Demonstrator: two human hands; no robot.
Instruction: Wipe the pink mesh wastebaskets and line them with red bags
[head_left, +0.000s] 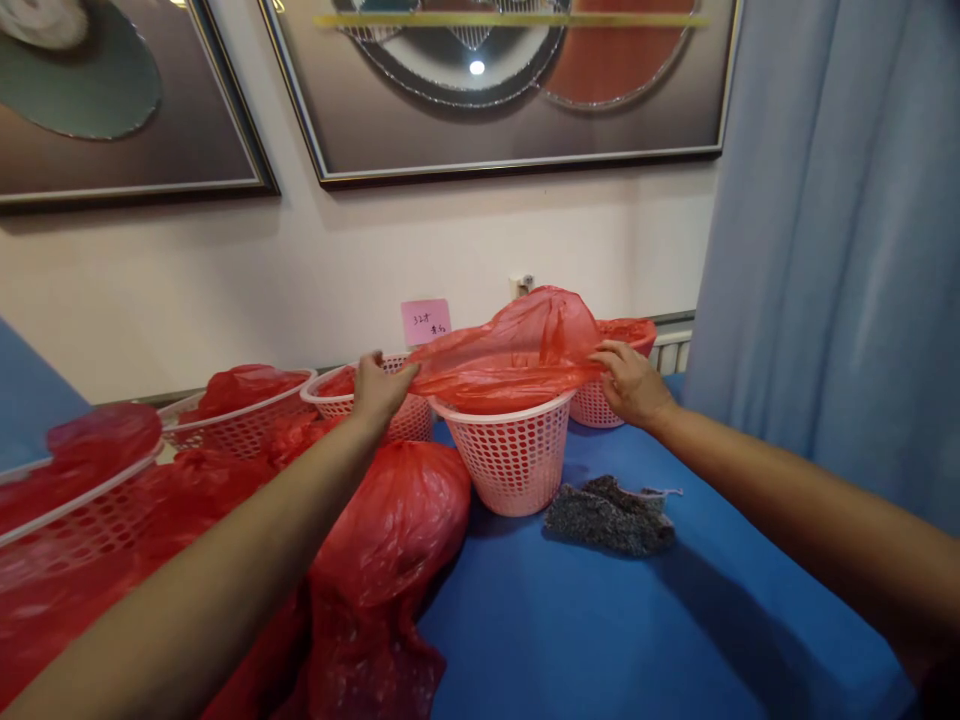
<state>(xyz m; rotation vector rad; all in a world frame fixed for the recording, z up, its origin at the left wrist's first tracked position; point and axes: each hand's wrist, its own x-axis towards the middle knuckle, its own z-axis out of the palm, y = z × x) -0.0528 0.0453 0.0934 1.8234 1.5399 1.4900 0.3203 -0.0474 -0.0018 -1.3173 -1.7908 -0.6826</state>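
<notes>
A red plastic bag point(517, 350) is stretched wide across the mouth of a pink perforated basket point(514, 455), part of it hanging down inside. My left hand point(381, 388) pinches the bag's edge on the left, and my right hand point(634, 383) grips the edge on the right. Behind the bag its far side billows upward. To the right of the basket, on the blue cloth point(540, 620), lies a dark grey, fuzzy folded textile point(611, 515) with a pale cord at one end.
A filled, tied red bag point(397, 500) sits left of the basket. More red-lined baskets point(240, 425) stand along the wall on the left, and another basket point(596, 405) is behind on the right. A pink note point(426, 322) and framed pictures point(510, 110) are on the wall; a blue curtain point(832, 250) hangs right.
</notes>
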